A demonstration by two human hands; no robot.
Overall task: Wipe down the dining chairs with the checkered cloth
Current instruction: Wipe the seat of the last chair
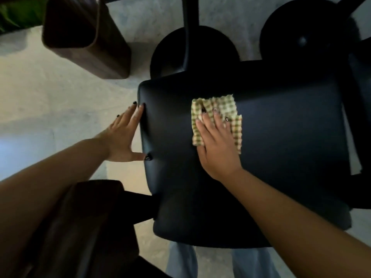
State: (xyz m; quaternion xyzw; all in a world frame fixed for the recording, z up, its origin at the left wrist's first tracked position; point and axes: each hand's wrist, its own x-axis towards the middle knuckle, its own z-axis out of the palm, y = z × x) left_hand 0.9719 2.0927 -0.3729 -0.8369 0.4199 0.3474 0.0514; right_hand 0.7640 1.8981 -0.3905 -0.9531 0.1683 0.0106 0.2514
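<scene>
A: Where is the checkered cloth point(217, 119) at this moment?

B: It lies flat on the dark padded chair seat point(271, 157), toward twelve o'clock of the seat's middle, under the right hand point(217, 145).

A: How do that hand's fingers lie?

B: The right hand's fingers point(206, 121) are straight and a little spread, pressing down on the cloth with the palm. Nothing is pinched; the cloth's yellow-green checks show past the fingertips and along the three o'clock side of the hand.

A: And the other hand?

B: The left hand point(122, 137) is at nine o'clock of the seat, set against its side edge. The fingers point(138, 115) are straight and close together, their tips touching the rim near the seat's far corner, while the thumb reaches out apart from them and presses the edge nearer the person. The nails on both hands are dark.

A: What else is around the chair?

B: At twelve o'clock a round black pedestal base point(192, 51) stands on the pale floor point(50, 93), and a second black base point(301, 35) sits toward one o'clock. A brown wooden chair back point(84, 35) is at eleven o'clock, well apart from the seat. Another brown wooden piece point(86, 227) rises at seven o'clock beneath the left forearm. Light blue trouser legs point(180, 261) show at six o'clock, below the seat's near edge.
</scene>
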